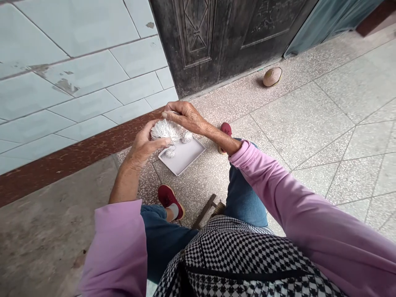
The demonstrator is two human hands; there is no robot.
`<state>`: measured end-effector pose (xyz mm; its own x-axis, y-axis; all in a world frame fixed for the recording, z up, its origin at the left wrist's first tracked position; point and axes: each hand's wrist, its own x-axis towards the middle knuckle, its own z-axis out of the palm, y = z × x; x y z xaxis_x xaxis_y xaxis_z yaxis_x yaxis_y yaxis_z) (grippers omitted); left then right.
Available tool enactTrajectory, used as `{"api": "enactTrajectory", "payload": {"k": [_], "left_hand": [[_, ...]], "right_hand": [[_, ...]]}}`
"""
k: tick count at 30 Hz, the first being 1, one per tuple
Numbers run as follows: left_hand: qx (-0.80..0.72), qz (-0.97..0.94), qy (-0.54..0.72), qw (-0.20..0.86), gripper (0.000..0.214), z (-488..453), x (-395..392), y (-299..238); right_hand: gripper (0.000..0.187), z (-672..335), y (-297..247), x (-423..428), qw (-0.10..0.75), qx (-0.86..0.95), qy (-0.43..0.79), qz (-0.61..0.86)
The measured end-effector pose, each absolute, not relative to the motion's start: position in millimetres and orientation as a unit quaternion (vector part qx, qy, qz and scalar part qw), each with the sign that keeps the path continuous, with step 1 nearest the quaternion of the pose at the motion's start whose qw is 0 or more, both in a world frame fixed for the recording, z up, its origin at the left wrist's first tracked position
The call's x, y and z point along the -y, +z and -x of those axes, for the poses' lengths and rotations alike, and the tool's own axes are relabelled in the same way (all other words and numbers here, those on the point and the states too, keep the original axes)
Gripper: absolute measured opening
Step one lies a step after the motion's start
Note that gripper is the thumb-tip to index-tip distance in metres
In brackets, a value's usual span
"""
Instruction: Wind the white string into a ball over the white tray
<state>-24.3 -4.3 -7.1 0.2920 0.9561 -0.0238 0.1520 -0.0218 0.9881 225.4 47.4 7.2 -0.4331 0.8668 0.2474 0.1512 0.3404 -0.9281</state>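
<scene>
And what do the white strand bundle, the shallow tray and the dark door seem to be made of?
White strand bundle: probably yarn or string, matte, since many thin strands fan out. Shallow tray: perhaps plastic or coated card; its smooth, pale surface fits both. Dark door: likely wood, worn and dull, with carved-looking relief.

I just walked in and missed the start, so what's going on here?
Someone is handling a bundle of white yarn. Their left hand cups it, while their right hand is at its upper edge, apparently pinching a strand. Below, two small balls appear to rest in a shallow tray on the floor.
</scene>
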Motion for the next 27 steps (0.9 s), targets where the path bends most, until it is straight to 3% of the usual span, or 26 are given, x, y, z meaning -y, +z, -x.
{"api": "enactTrajectory", "payload": {"k": [7, 13, 19, 22, 27], "left_hand": [[-0.436, -0.520, 0.389, 0.623, 0.091, 11, 16, 1], [-0.422, -0.508, 0.416, 0.625, 0.086, 9, 15, -8], [-0.388, -0.494, 0.429, 0.649, 0.078, 9, 15, -10], [-0.377, -0.470, 0.466, 0.648, 0.084, 5, 13, -9], [-0.382, -0.421, 0.535, 0.625, 0.073, -1, 8, -10]], "right_hand": [[0.056, -220, -7, -57, 0.426, 0.700, 0.470, 0.328], [0.051, -218, -14, -59, 0.424, 0.688, 0.481, 0.340], [0.061, -208, -23, -66, 0.420, 0.598, 0.587, 0.349], [0.057, -201, -23, -64, 0.413, 0.550, 0.626, 0.367], [0.053, -194, -21, -60, 0.395, 0.555, 0.622, 0.386]]}}
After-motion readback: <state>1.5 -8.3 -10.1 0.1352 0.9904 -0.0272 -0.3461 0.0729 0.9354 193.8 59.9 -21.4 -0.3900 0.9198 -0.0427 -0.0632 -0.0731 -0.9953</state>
